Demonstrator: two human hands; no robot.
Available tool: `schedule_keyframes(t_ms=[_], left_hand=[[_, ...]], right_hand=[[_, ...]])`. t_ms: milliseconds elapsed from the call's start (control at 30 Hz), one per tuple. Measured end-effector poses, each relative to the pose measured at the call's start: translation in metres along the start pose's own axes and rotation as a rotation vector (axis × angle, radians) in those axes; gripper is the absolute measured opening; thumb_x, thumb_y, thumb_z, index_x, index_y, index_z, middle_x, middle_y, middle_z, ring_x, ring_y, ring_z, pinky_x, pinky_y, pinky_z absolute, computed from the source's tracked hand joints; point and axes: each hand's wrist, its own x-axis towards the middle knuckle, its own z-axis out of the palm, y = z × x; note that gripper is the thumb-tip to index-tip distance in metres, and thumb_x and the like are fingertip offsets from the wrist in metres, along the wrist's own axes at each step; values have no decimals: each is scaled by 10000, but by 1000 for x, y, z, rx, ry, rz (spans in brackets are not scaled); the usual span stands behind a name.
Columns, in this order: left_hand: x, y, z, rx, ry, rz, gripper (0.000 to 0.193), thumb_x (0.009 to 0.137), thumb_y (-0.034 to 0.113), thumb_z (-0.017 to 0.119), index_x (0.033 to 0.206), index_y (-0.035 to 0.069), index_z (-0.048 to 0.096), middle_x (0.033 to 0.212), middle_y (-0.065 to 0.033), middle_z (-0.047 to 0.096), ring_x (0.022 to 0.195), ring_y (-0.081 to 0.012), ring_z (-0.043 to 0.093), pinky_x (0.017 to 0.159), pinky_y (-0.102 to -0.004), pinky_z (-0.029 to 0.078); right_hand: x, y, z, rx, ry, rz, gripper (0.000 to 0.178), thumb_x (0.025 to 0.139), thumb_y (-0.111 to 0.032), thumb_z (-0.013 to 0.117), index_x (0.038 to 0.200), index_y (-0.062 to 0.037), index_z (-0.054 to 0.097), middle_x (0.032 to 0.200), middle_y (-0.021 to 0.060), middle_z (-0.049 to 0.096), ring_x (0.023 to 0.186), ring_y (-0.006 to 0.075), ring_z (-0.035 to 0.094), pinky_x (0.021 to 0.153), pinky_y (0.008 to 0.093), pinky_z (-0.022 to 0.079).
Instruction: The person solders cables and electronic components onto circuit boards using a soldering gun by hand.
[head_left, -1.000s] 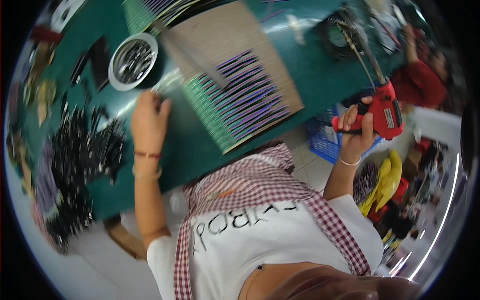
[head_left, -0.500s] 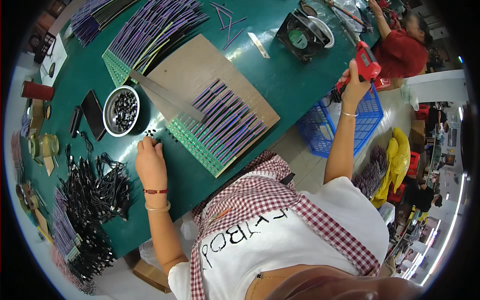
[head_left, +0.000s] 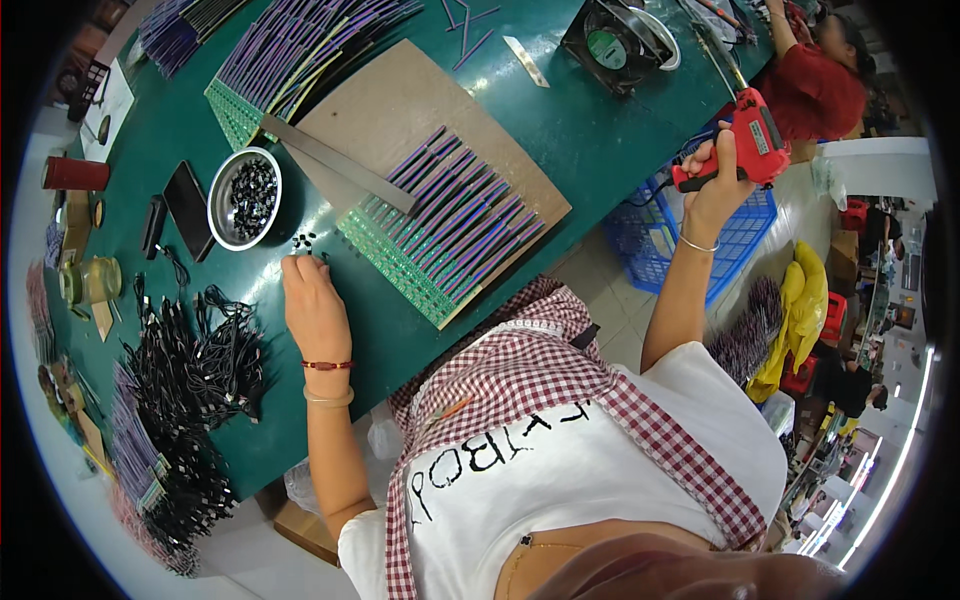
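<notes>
My right hand (head_left: 715,185) grips a red-and-black pistol-shaped soldering gun (head_left: 752,140), raised above the table's right edge. My left hand (head_left: 315,305) rests on the green table, fingers drawn together beside a few small black parts (head_left: 303,242). Whatever those fingers hold is hidden. Just beyond them stands a round metal bowl (head_left: 218,212) of similar black parts. To the right of my left hand lies a green circuit-board panel (head_left: 400,268) with rows of purple-black strips (head_left: 470,215). It sits on a brown cardboard sheet (head_left: 400,95), and a steel ruler (head_left: 345,168) lies across it.
Black cables (head_left: 190,360) pile up at the left, near a dark phone (head_left: 187,210). More strip panels (head_left: 300,50) lie at the back. A fan (head_left: 608,45) stands at the far right. Below the right edge is a blue crate (head_left: 725,250); a person in red (head_left: 820,95) sits beyond.
My right hand has come nearer to me and turned the soldering gun, showing more of its side. My left hand stays by the loose black parts. The whole view has shifted slightly.
</notes>
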Motion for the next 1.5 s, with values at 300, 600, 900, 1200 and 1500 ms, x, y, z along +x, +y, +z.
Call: schedule_keyframes(t_ms=[300,600,900,1200,1500], left_hand=[[-4,-15,-1,133,-13,26,68,834,64,511,844,13,467,822,-153,496,763,-330,513,645,-408,427],[7,-41,8,-140,95,9,93,828,97,535,840,19,486,812,-157,537,727,-349,547,623,-420,451],[10,-25,-3,-177,14,10,105,795,135,596,860,71,544,830,-97,525,752,-300,562,620,-389,467],[15,-34,-6,-163,132,83,91,806,109,583,852,49,532,784,-92,555,671,-263,572,566,-356,451],[-34,75,-54,-1432,-381,-324,79,826,32,607,851,-8,544,760,-50,597,619,-75,565,534,-197,468]], right_hand=[[-18,-17,16,155,-62,66,192,863,-105,547,995,31,515,567,71,492,413,133,440,409,265,399],[-39,-26,25,207,-359,164,255,908,-185,484,1065,16,486,631,75,500,496,126,438,499,272,396],[-49,-23,39,188,-409,213,256,908,-182,487,1065,20,482,620,79,498,496,126,446,494,276,399],[-61,-33,42,171,-473,243,285,915,-220,471,1084,9,477,648,68,473,521,118,411,510,263,357],[-154,-42,89,-30,-987,586,436,759,11,618,1154,17,432,805,100,551,691,155,552,608,266,461]])
